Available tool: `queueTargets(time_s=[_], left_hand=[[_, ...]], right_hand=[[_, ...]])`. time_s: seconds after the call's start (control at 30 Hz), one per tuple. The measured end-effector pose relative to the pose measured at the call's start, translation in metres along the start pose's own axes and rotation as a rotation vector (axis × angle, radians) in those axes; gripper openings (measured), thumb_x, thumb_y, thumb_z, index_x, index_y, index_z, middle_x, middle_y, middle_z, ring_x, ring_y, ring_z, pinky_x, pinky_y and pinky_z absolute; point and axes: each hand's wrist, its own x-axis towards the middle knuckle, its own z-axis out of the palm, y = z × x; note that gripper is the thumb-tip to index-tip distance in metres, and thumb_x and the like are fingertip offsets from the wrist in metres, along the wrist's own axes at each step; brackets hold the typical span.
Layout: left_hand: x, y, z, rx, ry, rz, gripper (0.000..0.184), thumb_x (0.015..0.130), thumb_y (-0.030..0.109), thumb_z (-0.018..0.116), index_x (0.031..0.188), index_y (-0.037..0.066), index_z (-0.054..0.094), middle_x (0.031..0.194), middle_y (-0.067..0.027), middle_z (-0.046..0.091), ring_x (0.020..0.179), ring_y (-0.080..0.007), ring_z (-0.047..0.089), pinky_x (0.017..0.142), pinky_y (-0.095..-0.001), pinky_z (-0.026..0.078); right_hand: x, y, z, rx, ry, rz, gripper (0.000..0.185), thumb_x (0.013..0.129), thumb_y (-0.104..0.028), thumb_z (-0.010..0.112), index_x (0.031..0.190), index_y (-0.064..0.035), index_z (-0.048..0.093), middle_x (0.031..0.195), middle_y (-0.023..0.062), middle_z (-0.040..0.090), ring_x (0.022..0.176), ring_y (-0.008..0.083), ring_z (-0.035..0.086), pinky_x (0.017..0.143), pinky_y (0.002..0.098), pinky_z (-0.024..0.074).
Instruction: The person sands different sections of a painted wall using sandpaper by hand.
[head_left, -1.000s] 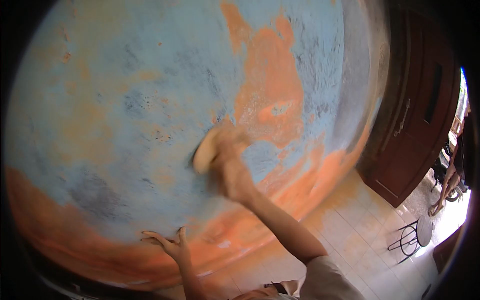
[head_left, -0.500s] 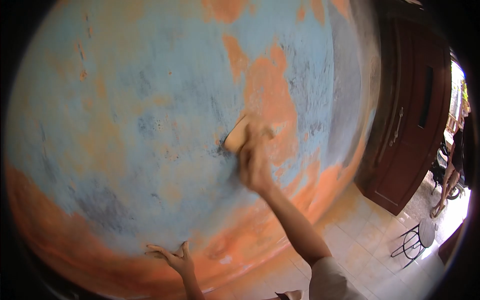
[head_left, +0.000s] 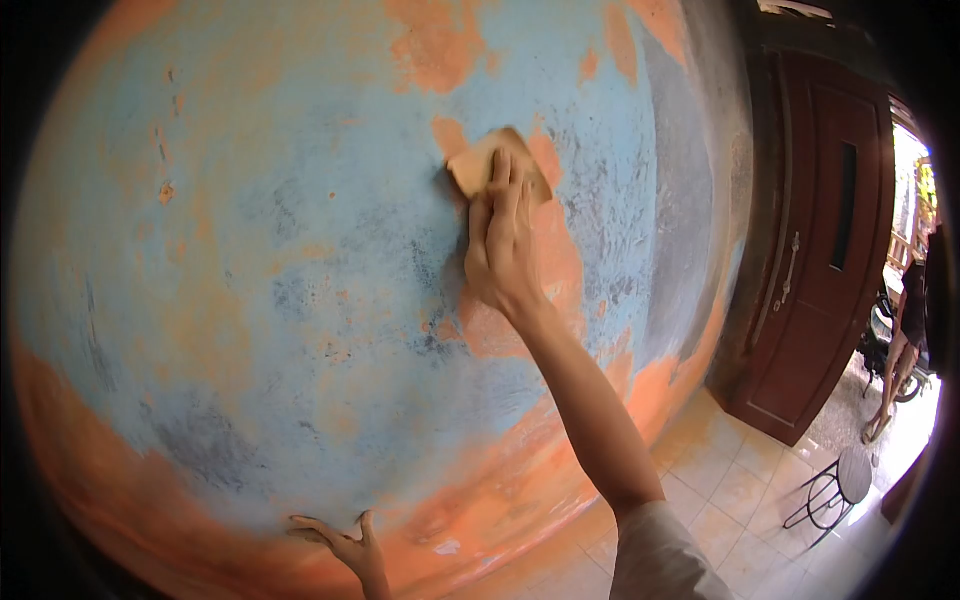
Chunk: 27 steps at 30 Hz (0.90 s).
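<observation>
Sleeve of pale beige-grey cloth (head_left: pixel 660 560) comes nearest, low on the right, with a bare forearm rising out of it. From where I stand I see the right hand (head_left: pixel 505 235) reach up that way, fingers straight and close together, holding a thin tan rectangular sheet (head_left: pixel 478 170) under them against the wall; its corners jut past the fingers, and I cannot tell where the thumb sits. Lower and to the left, the left hand (head_left: pixel 345 545) is open, thumb raised and fingers spread, at the wall by the edge of the orange band; whether the palm bears on it I cannot tell. The wide pale-blue wall with orange patches (head_left: pixel 300 330) fills most of my sight, blotched with ochre and dark scuffs, and the sheet lies over one of its orange patches. A grey upright strip (head_left: pixel 680 190) runs along its right side. Below, pale square floor tiles (head_left: pixel 745 550) carry a yellowish-orange stain near the wall. Farther off, a round-topped stool with black metal legs (head_left: pixel 853 475) stands near a dark red-brown panelled door (head_left: pixel 820 330), which has a long metal handle (head_left: pixel 787 270) and a narrow dark slot. Beyond, in bright light, a person in dark clothing (head_left: pixel 913 300) appears beside a black motorcycle, partly hidden.
</observation>
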Motion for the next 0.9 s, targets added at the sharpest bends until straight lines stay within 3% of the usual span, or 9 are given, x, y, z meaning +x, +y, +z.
queueTargets(time_s=[0.1, 0.17, 0.27, 0.33, 0.43, 0.6, 0.67, 0.83, 0.9], left_hand=[[-0.002, 0.006, 0.003, -0.115, 0.017, -0.055, 0.117, 0.078, 0.025, 0.078, 0.155, 0.009, -0.009, 0.154, -0.034, -0.02, 0.145, -0.0468, -0.017, 0.114, -0.0571, 0.016], [-0.004, 0.004, 0.001, -0.088, 0.022, -0.028, 0.117, 0.078, 0.025, 0.078, 0.155, 0.009, -0.009, 0.154, -0.034, -0.02, 0.145, -0.047, -0.017, 0.114, -0.0571, 0.016], [0.0, 0.001, -0.003, -0.031, 0.016, 0.024, 0.117, 0.078, 0.025, 0.078, 0.155, 0.009, -0.009, 0.154, -0.0343, -0.02, 0.145, -0.0477, -0.016, 0.114, -0.0571, 0.016], [0.0, 0.0, -0.001, -0.01, 0.013, 0.016, 0.117, 0.078, 0.026, 0.078, 0.155, 0.01, -0.009, 0.154, -0.0345, -0.02, 0.144, -0.0482, -0.016, 0.114, -0.0572, 0.015], [-0.006, 0.002, 0.001, -0.065, 0.02, -0.007, 0.116, 0.078, 0.026, 0.077, 0.155, 0.01, -0.009, 0.153, -0.035, -0.02, 0.144, -0.049, -0.016, 0.114, -0.0582, 0.014], [0.0, -0.003, 0.001, -0.006, 0.017, 0.045, 0.118, 0.078, 0.029, 0.078, 0.155, 0.01, -0.009, 0.153, -0.0349, -0.02, 0.144, -0.0494, -0.015, 0.115, -0.0574, 0.015], [0.002, -0.007, 0.004, -0.033, 0.01, 0.027, 0.118, 0.078, 0.031, 0.078, 0.155, 0.011, -0.009, 0.153, -0.0349, -0.02, 0.144, -0.0488, -0.015, 0.115, -0.0568, 0.016], [-0.004, 0.004, 0.002, -0.047, 0.026, -0.01, 0.118, 0.079, 0.028, 0.078, 0.155, 0.012, -0.01, 0.153, -0.0347, -0.021, 0.145, -0.0469, -0.016, 0.115, -0.0552, 0.015], [-0.003, 0.005, 0.003, -0.009, 0.05, 0.015, 0.112, 0.079, 0.018, 0.073, 0.155, 0.006, -0.008, 0.157, -0.0331, -0.008, 0.148, -0.0426, -0.001, 0.116, -0.0468, 0.02]], right_hand=[[-0.021, -0.017, 0.009, 0.041, 0.071, -0.037, 0.013, 0.1, -0.004, 0.04, 0.106, 0.0073, 0.041, 0.151, 0.0336, 0.026, 0.135, 0.0568, 0.029, 0.111, 0.0637, 0.0221], [-0.067, -0.043, 0.007, 0.111, -0.156, -0.14, 0.011, 0.1, -0.003, 0.039, 0.106, 0.0062, 0.042, 0.15, 0.034, 0.027, 0.135, 0.0559, 0.029, 0.111, 0.0641, 0.02], [-0.037, -0.026, 0.008, 0.041, -0.042, -0.106, 0.031, 0.1, -0.002, 0.041, 0.128, 0.0101, 0.037, 0.138, 0.0309, 0.045, 0.127, 0.0528, 0.042, 0.11, 0.0637, 0.0215], [0.007, -0.013, 0.003, 0.007, 0.016, 0.029, 0.055, 0.098, 0.002, 0.042, 0.146, 0.0143, 0.018, 0.116, 0.0276, 0.058, 0.11, 0.0486, 0.052, 0.109, 0.0605, 0.0255], [-0.004, -0.021, 0.017, -0.008, 0.117, -0.056, 0.055, 0.097, 0.003, 0.043, 0.145, 0.0154, 0.018, 0.112, 0.0276, 0.059, 0.109, 0.048, 0.053, 0.109, 0.0576, 0.0272], [-0.052, -0.038, 0.006, -0.074, -0.088, -0.184, 0.051, 0.098, -0.003, 0.044, 0.143, 0.0133, 0.027, 0.141, 0.0328, 0.041, 0.123, 0.0532, 0.044, 0.108, 0.0602, 0.0277], [-0.01, -0.016, 0.002, 0.027, 0.03, -0.022, 0.047, 0.097, 0.001, 0.043, 0.139, 0.0161, 0.028, 0.12, 0.0277, 0.054, 0.104, 0.0442, 0.054, 0.105, 0.0557, 0.0338], [-0.04, -0.039, 0.016, 0.02, 0.062, -0.095, 0.048, 0.098, 0.001, 0.04, 0.142, 0.0148, 0.025, 0.122, 0.0278, 0.053, 0.104, 0.0418, 0.053, 0.103, 0.0518, 0.0377], [-0.059, -0.042, 0.012, -0.102, -0.023, -0.229, 0.049, 0.099, 0.002, 0.04, 0.143, 0.0144, 0.023, 0.126, 0.0289, 0.051, 0.106, 0.0418, 0.052, 0.101, 0.0474, 0.0403]])
